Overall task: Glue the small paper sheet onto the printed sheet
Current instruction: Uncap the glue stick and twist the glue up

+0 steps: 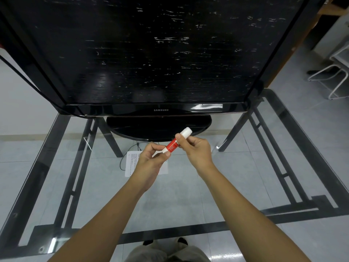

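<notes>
Glue has apparently not yet been applied: the glue stick [174, 143] is held in the air above the printed sheet [132, 163], which lies flat on the glass tabletop [236, 186] just in front of the monitor's base [158, 127]. A small white piece, judged to be the small paper sheet [157, 153], is pinched at the tips of the left hand's fingers [162, 154], beside the lower end of the stick; whether glue has already been laid on it cannot be told. The white end of the stick is pointed up and away, toward the monitor [151, 53]. Pressing the small sheet down onto the printed sheet is judged to remain. Both forearms are stretched forward over the tabletop and brought together above the printed sheet. The left hand [149, 161] is curled, its fingertips closed on the white piece, while the right hand [196, 150] is clenched around the red barrel, the thumb laid along its upper side.
</notes>
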A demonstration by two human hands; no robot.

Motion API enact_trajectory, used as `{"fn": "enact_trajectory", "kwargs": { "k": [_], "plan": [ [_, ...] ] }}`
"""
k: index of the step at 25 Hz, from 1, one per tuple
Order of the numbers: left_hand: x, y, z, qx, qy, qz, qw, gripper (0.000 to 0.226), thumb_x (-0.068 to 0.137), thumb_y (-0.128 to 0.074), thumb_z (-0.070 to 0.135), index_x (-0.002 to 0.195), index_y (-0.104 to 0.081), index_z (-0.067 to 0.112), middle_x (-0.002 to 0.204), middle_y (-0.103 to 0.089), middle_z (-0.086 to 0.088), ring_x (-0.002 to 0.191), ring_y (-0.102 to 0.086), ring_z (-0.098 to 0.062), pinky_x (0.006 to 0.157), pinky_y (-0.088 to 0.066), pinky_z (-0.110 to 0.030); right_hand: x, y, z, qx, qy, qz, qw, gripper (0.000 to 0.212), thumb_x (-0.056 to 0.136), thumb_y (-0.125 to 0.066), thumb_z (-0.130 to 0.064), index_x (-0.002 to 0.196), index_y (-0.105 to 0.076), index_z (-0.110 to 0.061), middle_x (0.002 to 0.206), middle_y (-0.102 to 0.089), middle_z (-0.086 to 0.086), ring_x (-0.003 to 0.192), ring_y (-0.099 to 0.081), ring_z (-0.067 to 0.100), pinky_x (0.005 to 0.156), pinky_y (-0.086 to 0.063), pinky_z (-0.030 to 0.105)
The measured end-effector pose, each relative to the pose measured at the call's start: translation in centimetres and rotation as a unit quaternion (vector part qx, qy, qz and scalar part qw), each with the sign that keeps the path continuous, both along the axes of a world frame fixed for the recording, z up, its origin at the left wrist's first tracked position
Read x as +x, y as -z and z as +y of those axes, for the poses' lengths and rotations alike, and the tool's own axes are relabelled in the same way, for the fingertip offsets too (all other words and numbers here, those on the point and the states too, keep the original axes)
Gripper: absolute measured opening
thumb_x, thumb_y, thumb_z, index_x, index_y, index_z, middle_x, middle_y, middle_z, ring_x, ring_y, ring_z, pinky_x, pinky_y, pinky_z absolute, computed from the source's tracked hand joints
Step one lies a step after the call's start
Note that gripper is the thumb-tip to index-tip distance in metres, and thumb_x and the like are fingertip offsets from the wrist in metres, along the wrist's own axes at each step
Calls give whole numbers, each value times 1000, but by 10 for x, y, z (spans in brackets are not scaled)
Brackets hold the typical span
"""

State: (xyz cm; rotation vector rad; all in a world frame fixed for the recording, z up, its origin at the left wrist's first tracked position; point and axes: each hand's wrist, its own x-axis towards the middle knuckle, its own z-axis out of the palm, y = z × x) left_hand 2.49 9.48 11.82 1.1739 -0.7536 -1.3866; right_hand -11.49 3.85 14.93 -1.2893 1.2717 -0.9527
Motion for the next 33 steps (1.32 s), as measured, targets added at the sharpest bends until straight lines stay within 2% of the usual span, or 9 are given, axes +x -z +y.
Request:
{"fn": "enact_trajectory", "kwargs": {
  "k": [3, 6, 11, 16, 19, 22, 25, 29, 33],
  "plan": [
    [1, 1, -2, 25, -1, 40, 999, 14, 86, -61, 23, 97, -59, 15, 97, -67, -3, 88, -64, -16, 83, -48, -25, 2, 0, -2, 2, -8, 1, 1000, 29, 78, -67, -46, 78, -74, -18, 74, -72, 0, 79, -68, 10, 71, -46, 16],
    [2, 3, -1, 38, -10, 61, 997, 18, 88, -57, 27, 93, -63, 11, 89, -69, -5, 78, -65, -14, 77, -51, -23, 3, -1, -2, -6, -12, 3, 1000, 28, 77, -68, -46, 76, -74, -19, 70, -71, -4, 74, -67, 4, 65, -45, 10],
    [5, 3, -2, 12, -11, 12, 1000, 19, 70, -71, 33, 82, -63, 20, 96, -68, 0, 93, -63, -15, 87, -47, -28, 3, 0, -3, -5, -11, 9, 1000, 24, 78, -67, -46, 72, -73, -22, 68, -71, -4, 73, -67, 6, 63, -45, 9],
    [6, 8, -4, 12, -23, -23, 999, 16, 77, -71, 12, 80, -62, 24, 82, -69, 10, 80, -63, -3, 78, -43, -24, 4, 6, -4, 4, -8, 16, 1000, 30, 79, -66, -44, 80, -74, -15, 74, -71, -1, 80, -68, 10, 70, -46, 17],
    [6, 10, -4, 26, -24, 14, 999, 14, 82, -68, 23, 95, -62, 20, 97, -69, 1, 89, -66, -13, 82, -48, -25, 4, 5, -6, 10, -11, 6, 1000, 28, 78, -67, -46, 77, -74, -19, 73, -72, -2, 79, -68, 10, 70, -48, 14],
    [7, 9, -3, 38, -13, 55, 998, 14, 86, -60, 27, 91, -67, 15, 91, -72, -5, 84, -68, -17, 75, -53, -21, 5, 3, -6, 3, -15, 6, 1000, 28, 78, -67, -46, 76, -74, -18, 69, -71, -6, 75, -68, 4, 62, -44, 6],
    [7, 9, -3, 18, -18, 2, 1000, 10, 78, -67, 29, 85, -66, 22, 94, -70, 2, 87, -66, -13, 78, -49, -23, 6, 4, -7, 6, -11, 14, 1000, 31, 78, -67, -46, 77, -74, -16, 70, -71, -5, 75, -68, 5, 62, -44, 8],
    [8, 10, -6, 11, 1, -64, 998, 12, 80, -70, 22, 83, -60, 29, 83, -67, 17, 80, -62, 3, 76, -40, -22, 6, 8, -7, 18, 1, 23, 1000, 34, 79, -67, -45, 82, -74, -12, 75, -72, 1, 80, -68, 9, 76, -50, 21],
    [11, 12, -6, 14, 3, -54, 998, 35, 74, -73, 39, 105, -58, 31, 105, -67, 8, 93, -66, -8, 85, -47, -25, 9, 9, -6, 12, 6, 31, 999, 32, 78, -67, -46, 80, -74, -15, 72, -71, -2, 77, -68, 8, 71, -48, 18]
  ]
}}
